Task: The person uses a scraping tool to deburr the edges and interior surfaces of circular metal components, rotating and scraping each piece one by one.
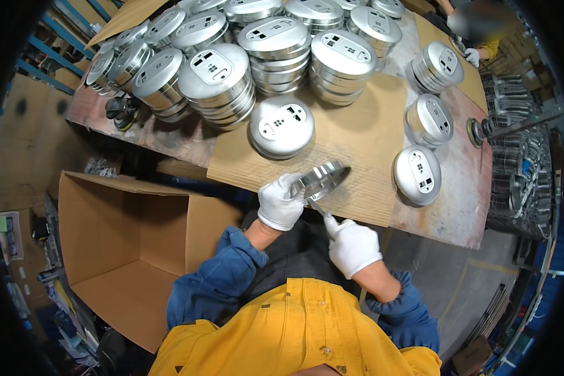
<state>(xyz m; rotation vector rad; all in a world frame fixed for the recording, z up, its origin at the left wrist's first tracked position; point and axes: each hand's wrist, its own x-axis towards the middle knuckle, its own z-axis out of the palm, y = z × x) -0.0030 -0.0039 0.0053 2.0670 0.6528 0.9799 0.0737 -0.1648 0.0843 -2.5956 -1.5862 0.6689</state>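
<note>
Standing beyond the held part (324,179): silver stacks (221,91) (open carton (122,235) left)

White-gloved hands (355,249), silver part (323,179), yellow garment (276,332), blue sleeves (213,276)

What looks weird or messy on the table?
The cardboard sheet has dark smudges near the silver piece in the left hand, so it looks dirty there. Nothing looks spilled.

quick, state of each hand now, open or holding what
White-gloved left hand: closed, holding a round silver metal part.
White-gloved right hand: closed, holding a slim grey tool.
</note>
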